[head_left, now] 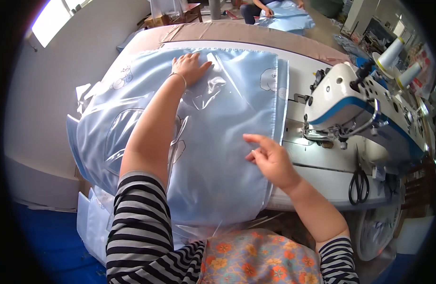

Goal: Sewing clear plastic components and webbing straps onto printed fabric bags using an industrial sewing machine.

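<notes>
- Cloth [232, 118]: pale blue, printed, spread left of the machine [348, 102] on the worktop [317, 187]; its right edge [275, 106] lies just beside the machine.
- Layers: at least two show along the edge nearest the machine. Strong glare left of the machine suggests clear film on part of the cloth.
- Handling (judged): light for its area, soft and limp; slippery where glossy. Layers may slide apart; film may crease. Low risk of breakage.
- Hold points (judged): pinch all layers together at the edge nearest the machine; support the broad area farther left of the machine with a flat palm.
- Left grip [191, 69]: released, palm down, fingers spread on the cloth's far part, well left of the machine.
- Right grip [273, 163]: released, index finger extended, others partly curled, over the cloth left of the machine and nearer the wearer. Contact cannot be told.
- Scissors [358, 184]: on the worktop, on the machine's near side.
- Spools [391, 53]: above the machine, toward its far side.
</notes>
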The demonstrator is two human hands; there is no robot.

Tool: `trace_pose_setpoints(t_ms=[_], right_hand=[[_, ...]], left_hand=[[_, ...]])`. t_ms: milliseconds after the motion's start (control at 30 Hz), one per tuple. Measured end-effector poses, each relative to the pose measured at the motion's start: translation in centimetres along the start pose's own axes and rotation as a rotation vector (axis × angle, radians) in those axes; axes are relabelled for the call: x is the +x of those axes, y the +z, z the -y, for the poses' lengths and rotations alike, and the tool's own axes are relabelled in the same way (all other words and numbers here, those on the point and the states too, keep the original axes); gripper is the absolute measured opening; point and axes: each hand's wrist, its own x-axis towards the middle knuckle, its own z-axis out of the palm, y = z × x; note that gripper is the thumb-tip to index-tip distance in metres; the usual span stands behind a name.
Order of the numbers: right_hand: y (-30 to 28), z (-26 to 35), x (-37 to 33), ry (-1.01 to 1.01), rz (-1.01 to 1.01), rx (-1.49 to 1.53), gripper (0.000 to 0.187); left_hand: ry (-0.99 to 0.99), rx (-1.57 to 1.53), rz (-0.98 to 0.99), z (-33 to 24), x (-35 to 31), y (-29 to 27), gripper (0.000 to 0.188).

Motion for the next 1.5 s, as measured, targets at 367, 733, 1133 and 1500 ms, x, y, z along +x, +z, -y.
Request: trace_pose_setpoints(t_ms=[367,733,1133,1500], right_hand=[[-0.2,-1.2,-0.2,-0.671,-0.044,-0.391,0.043],[-1.2,-1.3,1.0,0.311,0.286,0.158,0.053],[-0.1,-1.2,0.3,0.030,0.185,0.088,0.053],[-0.9,-1.3,0.4,0.232,0.291,0.049,0.051]], left_hand=[[0.017,-0.254,-0.488,4.4,6.5,-3.7,0.042],[0.284,0.088,0.197,-2.9,6.0,-2.3,0.084],[0.362,-0.396,-0.075,-8.3,11.7,-0.8,0.048],[0.522,-0.303,0.151,-12.1,10.4,3.7,0.044]])
